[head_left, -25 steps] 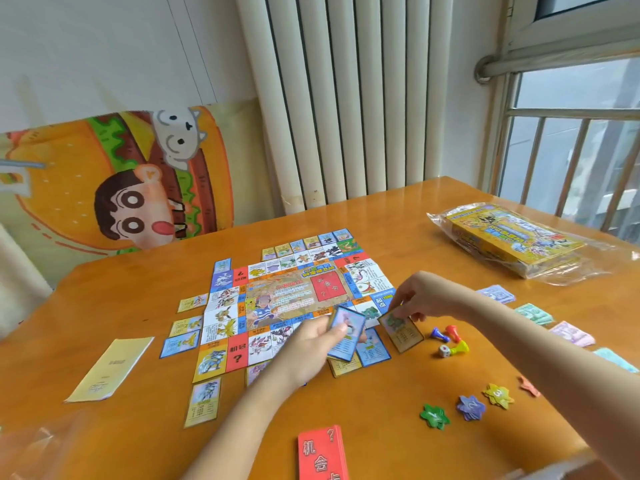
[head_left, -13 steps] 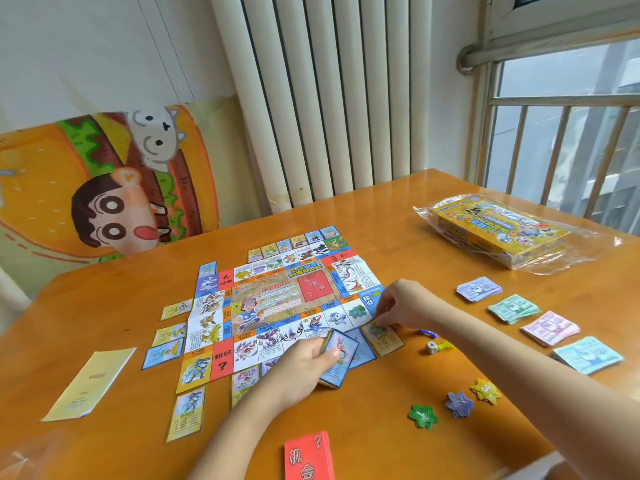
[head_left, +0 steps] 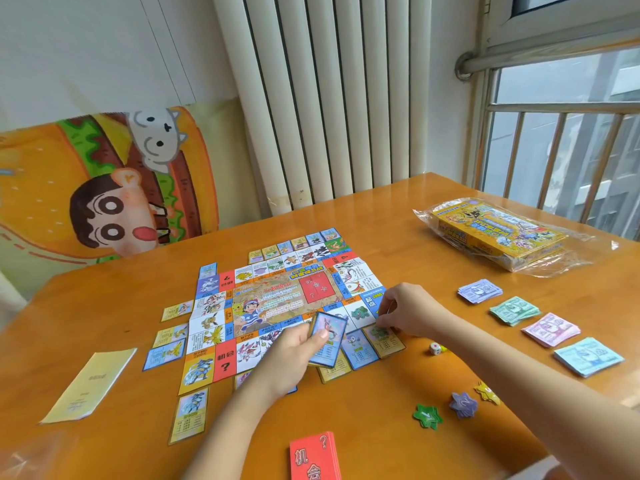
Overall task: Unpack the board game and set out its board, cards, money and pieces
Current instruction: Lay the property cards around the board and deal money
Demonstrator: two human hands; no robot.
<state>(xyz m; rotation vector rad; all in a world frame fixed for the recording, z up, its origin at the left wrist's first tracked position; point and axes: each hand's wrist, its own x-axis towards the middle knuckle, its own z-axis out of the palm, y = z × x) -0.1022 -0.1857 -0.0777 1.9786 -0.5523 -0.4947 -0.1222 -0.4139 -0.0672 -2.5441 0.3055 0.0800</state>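
Deed cards going down along the board's near edge.
Your right hand point(head_left: 405, 310) pinches a yellow card point(head_left: 385, 338) flat beside the board point(head_left: 277, 299), apparently to match its square. Your left hand point(head_left: 289, 356) grips the card stack point(head_left: 328, 337) just above the bench point(head_left: 363, 407), ready to feed.

Board point(head_left: 277, 296) flat, cards point(head_left: 358, 348) alongside

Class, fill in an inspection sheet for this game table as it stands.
Surface: wooden table, orange.
Job's things: board flat, cards along its edges; money in four stacks; die; star tokens; red deck.
Clutter: wrapped box; leaflet.
Hands: left hand holds blue card; right hand pinches yellow card by the board's corner.
Cables: nothing seen.
Surroundings: radiator, barred window, cartoon cushion.
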